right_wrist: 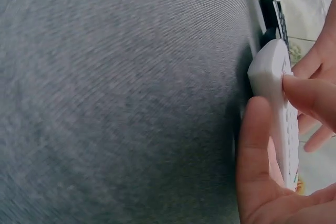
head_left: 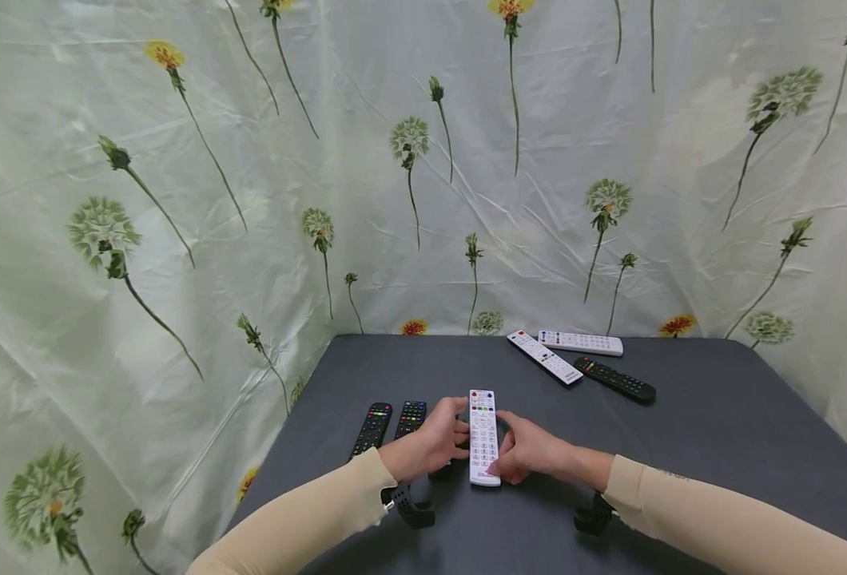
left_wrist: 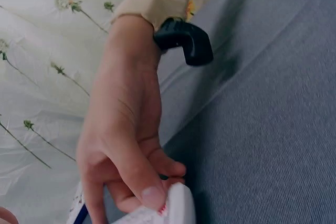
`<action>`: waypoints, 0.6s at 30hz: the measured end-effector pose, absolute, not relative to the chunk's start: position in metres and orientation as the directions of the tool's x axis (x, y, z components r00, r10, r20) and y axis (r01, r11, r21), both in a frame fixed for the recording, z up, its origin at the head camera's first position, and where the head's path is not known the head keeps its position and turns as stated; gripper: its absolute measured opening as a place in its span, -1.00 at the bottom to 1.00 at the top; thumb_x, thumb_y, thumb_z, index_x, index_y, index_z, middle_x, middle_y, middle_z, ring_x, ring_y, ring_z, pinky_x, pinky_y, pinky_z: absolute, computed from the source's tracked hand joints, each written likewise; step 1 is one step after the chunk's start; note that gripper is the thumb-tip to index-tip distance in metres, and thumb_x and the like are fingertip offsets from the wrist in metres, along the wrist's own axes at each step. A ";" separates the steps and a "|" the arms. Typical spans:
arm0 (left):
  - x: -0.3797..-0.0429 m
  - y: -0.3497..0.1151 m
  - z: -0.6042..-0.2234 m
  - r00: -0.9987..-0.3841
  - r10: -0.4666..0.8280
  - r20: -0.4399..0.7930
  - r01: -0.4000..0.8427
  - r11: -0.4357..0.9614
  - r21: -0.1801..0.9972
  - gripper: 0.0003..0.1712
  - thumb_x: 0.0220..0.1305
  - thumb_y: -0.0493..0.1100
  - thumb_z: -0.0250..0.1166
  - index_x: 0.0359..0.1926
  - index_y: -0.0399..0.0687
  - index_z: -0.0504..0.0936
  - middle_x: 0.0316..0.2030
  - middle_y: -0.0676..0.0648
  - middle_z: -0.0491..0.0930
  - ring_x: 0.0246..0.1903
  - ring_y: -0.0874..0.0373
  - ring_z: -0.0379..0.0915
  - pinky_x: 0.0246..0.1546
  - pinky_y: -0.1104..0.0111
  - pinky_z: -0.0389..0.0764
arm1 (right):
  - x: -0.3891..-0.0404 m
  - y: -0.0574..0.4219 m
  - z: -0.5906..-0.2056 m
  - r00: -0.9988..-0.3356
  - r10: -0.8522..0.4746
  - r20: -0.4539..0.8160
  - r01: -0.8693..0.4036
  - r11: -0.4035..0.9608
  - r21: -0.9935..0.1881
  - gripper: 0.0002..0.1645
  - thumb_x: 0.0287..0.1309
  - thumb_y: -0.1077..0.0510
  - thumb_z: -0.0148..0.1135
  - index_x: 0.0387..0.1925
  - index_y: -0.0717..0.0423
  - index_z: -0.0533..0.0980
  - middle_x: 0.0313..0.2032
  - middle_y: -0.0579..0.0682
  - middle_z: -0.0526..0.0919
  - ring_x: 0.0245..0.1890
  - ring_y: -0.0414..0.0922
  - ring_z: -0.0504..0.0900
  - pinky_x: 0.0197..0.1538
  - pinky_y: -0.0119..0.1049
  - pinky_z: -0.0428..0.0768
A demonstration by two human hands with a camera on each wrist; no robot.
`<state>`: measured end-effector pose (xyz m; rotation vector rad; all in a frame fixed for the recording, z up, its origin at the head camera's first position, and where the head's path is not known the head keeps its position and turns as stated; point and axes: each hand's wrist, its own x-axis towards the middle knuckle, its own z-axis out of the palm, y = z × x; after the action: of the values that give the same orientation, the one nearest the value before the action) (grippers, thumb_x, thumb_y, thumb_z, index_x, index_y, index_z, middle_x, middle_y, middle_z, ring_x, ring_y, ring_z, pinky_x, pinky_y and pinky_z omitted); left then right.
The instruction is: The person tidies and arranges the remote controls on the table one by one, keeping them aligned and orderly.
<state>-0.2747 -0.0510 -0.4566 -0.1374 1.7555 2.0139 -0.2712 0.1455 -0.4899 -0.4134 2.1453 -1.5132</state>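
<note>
A white remote control (head_left: 484, 438) is tilted up between the two hands, its button side facing me. My right hand (head_left: 527, 449) pinches its near end, with the thumb on the button face; the left wrist view shows this right hand (left_wrist: 123, 129) from the side. Along the remote's other edge is my left hand (head_left: 434, 439), its fingers loosely bent; whether they touch it I cannot tell. In the right wrist view the left hand (right_wrist: 323, 59) appears behind the white remote (right_wrist: 270, 69). Two black remotes (head_left: 371, 429) (head_left: 411, 417) lie left of the left hand, partly covered by that arm.
Toward the back right of the dark grey table (head_left: 682, 463) lie a white remote (head_left: 546, 358), another white remote (head_left: 580, 343) and a black remote (head_left: 616, 380). Flower-printed cloth (head_left: 366, 160) hangs behind and at the left. Each wrist wears a black device (head_left: 414, 509).
</note>
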 end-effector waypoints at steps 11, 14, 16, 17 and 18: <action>-0.271 -0.051 -0.460 -0.914 0.219 -0.341 -0.372 -0.121 0.920 -0.18 0.53 0.08 -0.11 0.54 -0.39 -0.07 0.39 -0.62 0.05 0.43 -0.45 -0.04 0.29 -0.32 0.17 | -0.266 0.144 -0.493 -0.835 -0.506 -0.216 0.038 0.339 -0.940 0.31 -0.01 0.21 0.56 0.50 0.47 -0.15 -0.44 0.09 0.66 -0.57 -0.11 0.63 -0.46 -0.18 0.68; -0.269 -0.053 -0.462 -0.913 0.224 -0.340 -0.375 -0.135 0.917 -0.18 0.54 0.07 -0.14 0.52 -0.46 -0.07 0.39 -0.61 0.08 0.41 -0.44 0.01 0.32 -0.27 0.18 | -0.263 0.143 -0.494 -0.836 -0.504 -0.215 0.041 0.333 -0.942 0.31 -0.02 0.22 0.56 0.50 0.46 -0.14 -0.46 0.08 0.66 -0.59 -0.12 0.62 -0.48 -0.21 0.68; -0.268 -0.054 -0.462 -0.912 0.227 -0.341 -0.379 -0.152 0.913 -0.17 0.54 0.07 -0.14 0.50 -0.51 -0.08 0.38 -0.61 0.10 0.41 -0.44 0.03 0.34 -0.23 0.19 | -0.262 0.143 -0.494 -0.837 -0.504 -0.211 0.039 0.329 -0.944 0.30 -0.02 0.22 0.56 0.50 0.45 -0.13 -0.46 0.07 0.66 -0.59 -0.12 0.62 -0.49 -0.22 0.67; -0.268 -0.055 -0.462 -0.911 0.230 -0.342 -0.382 -0.159 0.911 -0.17 0.54 0.06 -0.15 0.49 -0.53 -0.08 0.38 -0.61 0.11 0.40 -0.44 0.04 0.34 -0.22 0.19 | -0.262 0.143 -0.494 -0.838 -0.505 -0.209 0.038 0.327 -0.944 0.29 -0.02 0.22 0.56 0.50 0.45 -0.12 -0.46 0.07 0.66 -0.60 -0.13 0.62 -0.49 -0.23 0.66; -0.268 -0.055 -0.462 -0.911 0.233 -0.341 -0.383 -0.165 0.909 -0.17 0.54 0.06 -0.15 0.49 -0.54 -0.08 0.38 -0.61 0.11 0.40 -0.44 0.04 0.35 -0.22 0.19 | -0.261 0.143 -0.494 -0.838 -0.505 -0.208 0.037 0.326 -0.944 0.29 -0.02 0.22 0.56 0.50 0.45 -0.12 -0.47 0.06 0.66 -0.60 -0.13 0.62 -0.50 -0.24 0.66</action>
<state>-0.2682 -0.0554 -0.4622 -0.1710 1.7131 2.1242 -0.2612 0.1429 -0.4943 -0.4106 2.1265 -1.5328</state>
